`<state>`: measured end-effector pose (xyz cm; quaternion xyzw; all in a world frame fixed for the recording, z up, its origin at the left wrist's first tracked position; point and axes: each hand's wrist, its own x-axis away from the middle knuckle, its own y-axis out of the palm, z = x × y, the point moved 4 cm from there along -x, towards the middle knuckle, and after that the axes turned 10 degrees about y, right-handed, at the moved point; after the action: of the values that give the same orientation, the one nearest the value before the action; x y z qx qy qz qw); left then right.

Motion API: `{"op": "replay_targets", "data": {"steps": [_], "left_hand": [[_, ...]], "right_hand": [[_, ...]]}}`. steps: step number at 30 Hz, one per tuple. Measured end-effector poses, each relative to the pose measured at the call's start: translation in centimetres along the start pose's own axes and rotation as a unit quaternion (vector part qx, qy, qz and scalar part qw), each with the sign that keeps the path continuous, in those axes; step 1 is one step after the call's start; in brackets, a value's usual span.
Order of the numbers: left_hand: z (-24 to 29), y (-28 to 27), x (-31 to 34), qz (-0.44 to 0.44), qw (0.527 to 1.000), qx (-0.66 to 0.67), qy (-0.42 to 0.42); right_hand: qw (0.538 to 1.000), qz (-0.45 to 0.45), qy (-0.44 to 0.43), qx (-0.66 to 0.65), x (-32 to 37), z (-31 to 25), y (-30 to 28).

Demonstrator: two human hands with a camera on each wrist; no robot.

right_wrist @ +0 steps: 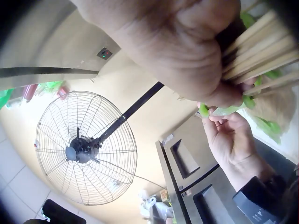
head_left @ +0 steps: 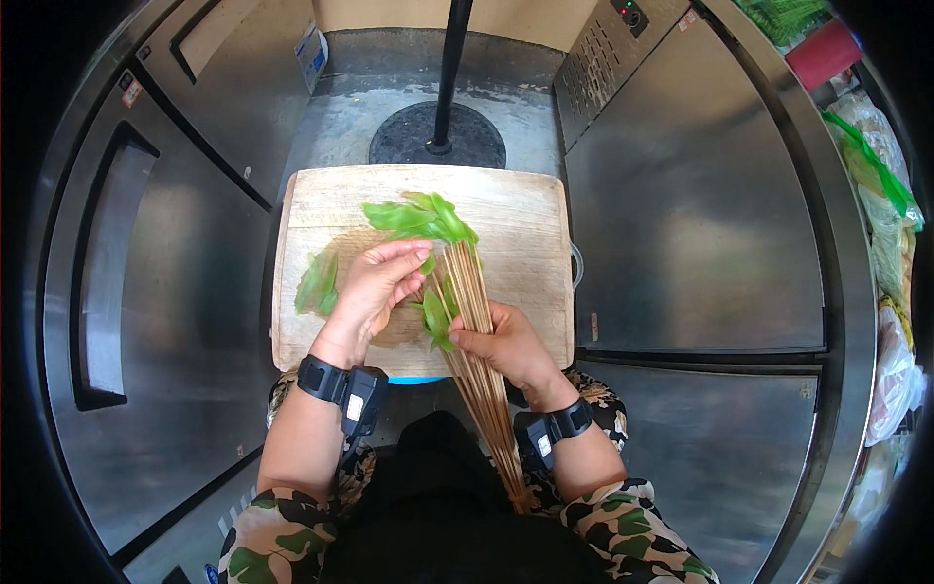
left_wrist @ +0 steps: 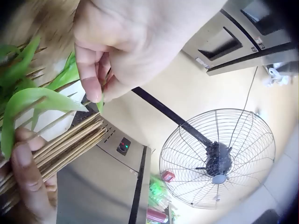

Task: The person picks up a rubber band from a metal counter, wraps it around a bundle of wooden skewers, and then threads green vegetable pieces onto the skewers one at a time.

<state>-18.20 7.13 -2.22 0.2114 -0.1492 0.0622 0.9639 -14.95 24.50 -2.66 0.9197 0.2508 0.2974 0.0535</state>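
My right hand grips a thick bundle of thin wooden skewers slanting over the board's front edge. Bright green, thin vegetable slices are threaded at the far end of the bundle. Another green slice hangs on a skewer close by the right thumb. Left of the bundle, my left hand pinches a small green slice between thumb and fingertips. More loose green slices lie on the left of the wooden cutting board.
Steel cabinets stand close on both sides of the board. Behind it rises a black pole on a round base, carrying a wire fan. Bagged goods lie along the right-hand counter.
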Motion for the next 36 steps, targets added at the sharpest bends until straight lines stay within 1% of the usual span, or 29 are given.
{"op": "replay_targets", "data": {"steps": [4,7,10,13,16,19,22,25,28,31,34,36], "left_hand": [[-0.1,-0.2,-0.1,-0.013,1.0,-0.021,-0.006],[0.0,-0.2,0.1,-0.027,1.0,-0.01,-0.008],[0.4,0.0,0.6,-0.012,0.999,-0.023,-0.023],[0.7,-0.2,0.6,-0.016,0.998,-0.055,-0.006],[0.5,-0.6,0.6,-0.017,0.998,-0.06,-0.013],[0.8,-0.3,0.8,-0.033,0.998,-0.041,-0.038],[1.0,-0.8,0.3,-0.077,0.996,-0.046,-0.015],[1.1,-0.5,0.6,-0.053,0.996,-0.067,-0.028],[0.4,-0.2,0.9,-0.077,0.99,-0.112,-0.04],[0.6,-0.6,0.4,-0.079,0.992,-0.099,-0.007],[0.9,-0.5,0.5,-0.044,0.996,-0.075,0.014],[0.8,-0.5,0.4,-0.022,1.0,-0.016,0.003]], "right_hand": [[1.0,0.003,0.004,-0.001,-0.1,-0.1,0.3],[1.0,0.006,0.002,0.004,-0.1,-0.3,0.5],[1.0,0.0,-0.001,-0.002,-0.3,-0.3,0.7],[1.0,0.007,-0.019,0.005,-0.3,-0.5,1.1],[1.0,0.006,-0.013,0.015,-0.5,-0.3,1.1],[0.999,0.012,-0.021,0.021,-0.8,0.0,1.0],[0.998,0.006,-0.055,0.019,-0.9,-0.1,1.2],[0.999,0.004,-0.034,0.036,-0.7,-0.4,1.2],[0.999,0.017,-0.018,0.041,-0.7,-0.5,1.0],[0.999,0.02,-0.034,0.03,-0.7,-1.2,1.1],[0.999,0.02,-0.038,0.034,-0.6,-1.7,1.1],[0.999,0.015,-0.033,0.027,-0.6,-1.7,1.0]]}}
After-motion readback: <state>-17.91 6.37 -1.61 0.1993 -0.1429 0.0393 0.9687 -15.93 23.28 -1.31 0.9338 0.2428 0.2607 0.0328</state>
